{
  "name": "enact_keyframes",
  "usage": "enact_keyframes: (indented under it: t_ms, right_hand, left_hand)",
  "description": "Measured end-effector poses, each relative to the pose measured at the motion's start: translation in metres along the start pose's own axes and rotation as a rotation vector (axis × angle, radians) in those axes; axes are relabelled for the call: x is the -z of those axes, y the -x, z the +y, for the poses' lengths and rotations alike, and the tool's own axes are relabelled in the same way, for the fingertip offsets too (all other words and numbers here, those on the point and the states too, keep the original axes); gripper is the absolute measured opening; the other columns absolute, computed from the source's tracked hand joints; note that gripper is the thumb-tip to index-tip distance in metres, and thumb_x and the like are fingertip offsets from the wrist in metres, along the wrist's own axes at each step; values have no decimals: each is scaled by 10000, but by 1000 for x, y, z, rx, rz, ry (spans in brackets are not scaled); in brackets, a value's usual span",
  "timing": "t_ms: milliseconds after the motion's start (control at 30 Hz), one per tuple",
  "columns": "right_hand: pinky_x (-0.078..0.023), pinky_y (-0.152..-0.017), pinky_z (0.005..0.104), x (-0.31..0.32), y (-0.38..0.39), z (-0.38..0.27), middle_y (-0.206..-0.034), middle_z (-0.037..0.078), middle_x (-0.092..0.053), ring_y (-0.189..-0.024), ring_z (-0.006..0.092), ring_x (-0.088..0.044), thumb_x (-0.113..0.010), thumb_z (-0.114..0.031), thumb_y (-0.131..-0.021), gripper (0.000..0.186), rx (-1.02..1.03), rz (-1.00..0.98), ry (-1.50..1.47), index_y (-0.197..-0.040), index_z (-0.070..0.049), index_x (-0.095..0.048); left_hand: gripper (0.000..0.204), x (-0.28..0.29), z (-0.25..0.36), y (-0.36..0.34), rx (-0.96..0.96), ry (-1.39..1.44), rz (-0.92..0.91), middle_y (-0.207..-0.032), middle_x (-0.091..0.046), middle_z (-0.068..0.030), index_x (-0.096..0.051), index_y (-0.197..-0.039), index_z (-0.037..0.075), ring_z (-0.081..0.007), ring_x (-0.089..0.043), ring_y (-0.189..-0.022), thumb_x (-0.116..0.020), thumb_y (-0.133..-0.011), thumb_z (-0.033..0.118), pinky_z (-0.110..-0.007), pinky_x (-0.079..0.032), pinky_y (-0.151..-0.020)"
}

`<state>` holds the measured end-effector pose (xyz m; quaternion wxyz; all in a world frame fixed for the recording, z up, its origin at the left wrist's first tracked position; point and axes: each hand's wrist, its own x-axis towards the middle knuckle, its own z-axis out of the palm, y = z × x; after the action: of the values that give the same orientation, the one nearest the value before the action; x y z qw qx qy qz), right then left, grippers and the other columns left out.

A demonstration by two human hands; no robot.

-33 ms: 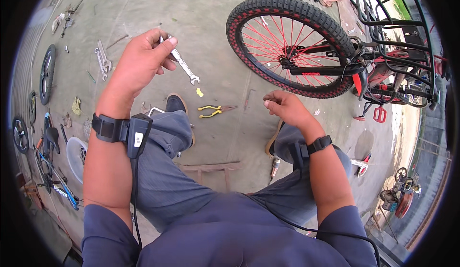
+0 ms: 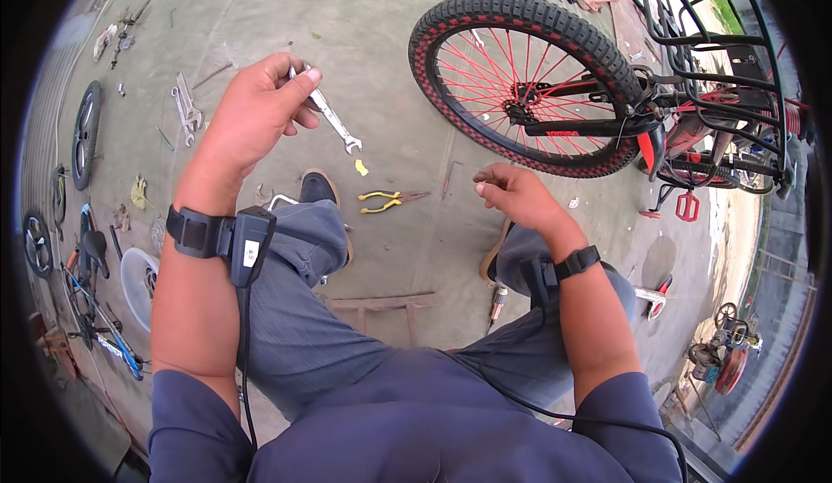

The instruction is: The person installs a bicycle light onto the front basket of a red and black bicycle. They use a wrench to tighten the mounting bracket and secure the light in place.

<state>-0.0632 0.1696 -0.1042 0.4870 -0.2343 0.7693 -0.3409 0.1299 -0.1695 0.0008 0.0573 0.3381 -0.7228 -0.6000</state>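
My left hand [image 2: 273, 101] grips a silver open-ended wrench [image 2: 342, 129], its jaw angled down toward the floor. Lower on the right, my right hand [image 2: 507, 192] has curled fingers with the thumb bent in; whether they hold anything is hidden. Just beyond it lies a bicycle's rear wheel [image 2: 520, 19] with red spokes, beside a black rack [image 2: 728, 42]. Yellow-handled pliers [image 2: 378, 208] rest on the floor between my feet, near a small yellow scrap [image 2: 361, 167] and a thin hex key [image 2: 446, 179].
More wrenches [image 2: 186, 114] lie at the left, along with a loose tire [image 2: 80, 136], a blue bicycle [image 2: 108, 327] and a white basin [image 2: 134, 279]. A wooden frame [image 2: 381, 301] is between my legs. A machine [image 2: 719, 353] stands at the lower right.
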Motion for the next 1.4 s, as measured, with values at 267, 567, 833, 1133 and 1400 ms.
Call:
enact_keyframes:
  t_ms: [267,567,833,1133,1400]
  right_hand:
    - [-544,-801,291,-15,10,-26,-996,59,-706,-903,105,-649,-692,-168,-1005,307,206,-36,53,-1249,15,-650]
    - [-536,-736,264,-21,29,-59,-956,46,-712,-856,110,-684,-625,-249,-1058,318,222,-156,-497,-1278,-20,-630]
    - [-522,-676,239,-6,33,-57,-884,10,-707,-780,106,-703,-605,-288,-1068,246,197,-9,-675,-1115,-56,-672]
    - [-521,-668,245,4,34,-60,-917,12,-706,-776,103,-701,-621,-311,-1058,267,267,141,-753,-1151,-68,-682]
    - [-521,-651,240,16,39,-64,-936,11,-707,-746,99,-698,-626,-307,-1054,270,324,251,-912,-1194,-83,-680]
  left_hand:
    - [285,-14,-2,-1,22,49,-42,-905,-689,-71,-619,-1197,-15,-115,-690,-730,-614,-1023,210,-239,-483,-600]
    - [250,-75,13,14,120,309,-185,-952,-702,-68,-587,-1223,5,-144,-733,-782,-606,-1026,156,-243,-514,-607]
    - [179,-95,13,17,171,223,-362,-928,-756,-110,-630,-1112,28,-153,-724,-726,-617,-1025,184,-252,-529,-613]
    - [180,-109,18,29,211,76,-638,-906,-752,-96,-634,-1095,24,-150,-719,-746,-585,-1054,192,-257,-532,-653]
    - [241,-148,27,38,159,192,-784,-969,-749,-98,-611,-1181,26,-159,-724,-801,-549,-1078,235,-275,-538,-699]
